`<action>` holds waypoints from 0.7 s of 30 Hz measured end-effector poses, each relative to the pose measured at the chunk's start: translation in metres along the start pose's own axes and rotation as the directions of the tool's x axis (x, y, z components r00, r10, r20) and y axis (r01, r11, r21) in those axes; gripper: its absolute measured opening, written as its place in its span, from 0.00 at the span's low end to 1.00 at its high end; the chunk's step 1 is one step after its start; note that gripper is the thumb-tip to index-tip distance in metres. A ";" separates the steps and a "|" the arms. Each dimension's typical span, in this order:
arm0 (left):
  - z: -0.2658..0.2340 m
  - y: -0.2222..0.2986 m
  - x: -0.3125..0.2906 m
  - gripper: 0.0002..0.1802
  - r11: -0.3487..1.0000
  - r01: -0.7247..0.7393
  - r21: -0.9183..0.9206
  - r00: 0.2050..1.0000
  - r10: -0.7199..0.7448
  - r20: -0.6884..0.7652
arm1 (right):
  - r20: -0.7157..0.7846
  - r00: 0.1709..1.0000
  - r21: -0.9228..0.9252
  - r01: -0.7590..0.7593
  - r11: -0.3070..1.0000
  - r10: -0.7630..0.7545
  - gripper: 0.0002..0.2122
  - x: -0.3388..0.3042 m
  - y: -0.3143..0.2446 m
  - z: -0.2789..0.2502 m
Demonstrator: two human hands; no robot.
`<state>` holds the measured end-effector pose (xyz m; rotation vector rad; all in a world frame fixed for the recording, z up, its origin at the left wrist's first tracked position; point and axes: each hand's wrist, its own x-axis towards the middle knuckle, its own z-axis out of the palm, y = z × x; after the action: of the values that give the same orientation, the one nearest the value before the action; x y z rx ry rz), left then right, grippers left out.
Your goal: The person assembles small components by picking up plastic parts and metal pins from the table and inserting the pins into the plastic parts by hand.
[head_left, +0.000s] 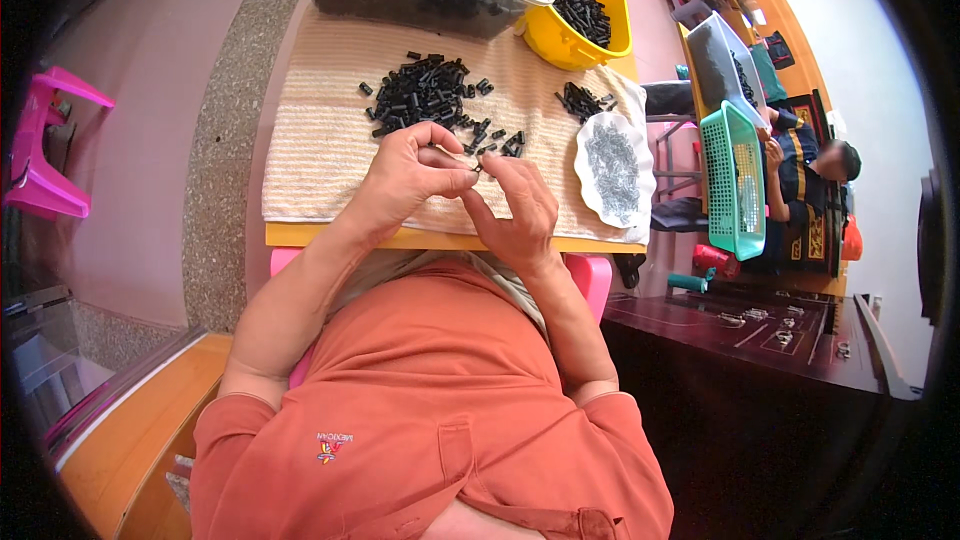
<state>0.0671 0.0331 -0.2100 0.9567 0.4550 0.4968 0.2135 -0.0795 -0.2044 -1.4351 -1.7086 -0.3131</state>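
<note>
Over the near edge of the towel-covered table, my left hand (408, 180) and my right hand (518, 208) meet fingertip to fingertip. Both are closed in a pinch on a small black piece (478, 168), mostly covered by the fingers, so its exact kind cannot be made out. Just beyond them lies a heap of short black cylindrical pieces (425, 95), with a few strays near my fingers. To the right, a white scalloped dish (588, 185) holds many tiny clear or silvery pieces. A smaller cluster of black pieces (580, 100) lies above that dish.
A clear plastic bin (420, 15) full of black pieces stands at the back, beside a yellow tub (560, 50) with more. A striped towel (320, 130) covers the table. At right, another person sits by a green basket (718, 180). A pink stool (50, 145) stands left.
</note>
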 end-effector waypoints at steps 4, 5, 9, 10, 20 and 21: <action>-0.001 0.003 0.000 0.15 0.999 0.010 0.040 1.000 -0.010 0.003 | 0.012 0.999 0.034 0.036 0.999 -0.037 0.22 0.004 0.000 0.000; -0.001 0.002 0.001 0.15 0.999 0.010 0.040 1.000 -0.010 0.003 | 0.013 0.999 0.042 0.045 0.998 -0.045 0.22 0.004 0.000 0.000; -0.002 0.003 0.001 0.15 0.999 0.035 0.028 0.999 -0.035 0.026 | 0.022 0.999 0.049 0.046 0.998 -0.047 0.21 0.005 -0.002 -0.001; -0.002 0.004 0.001 0.15 0.999 0.048 0.023 0.998 -0.049 0.033 | 0.030 0.998 0.053 0.060 0.997 -0.062 0.21 0.006 -0.002 -0.002; -0.003 0.004 -0.001 0.16 0.998 0.047 0.045 0.996 -0.050 0.068 | 0.142 0.989 0.069 0.030 0.997 -0.039 0.16 0.011 -0.012 -0.009; -0.002 0.004 -0.001 0.16 0.998 0.023 0.067 0.998 -0.027 0.058 | 0.128 0.992 0.072 -0.003 0.997 -0.006 0.17 0.010 -0.009 -0.008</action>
<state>0.0643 0.0357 -0.2068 1.0254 0.4320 0.4320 0.2094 -0.0807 -0.1890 -1.4269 -1.8053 -0.1617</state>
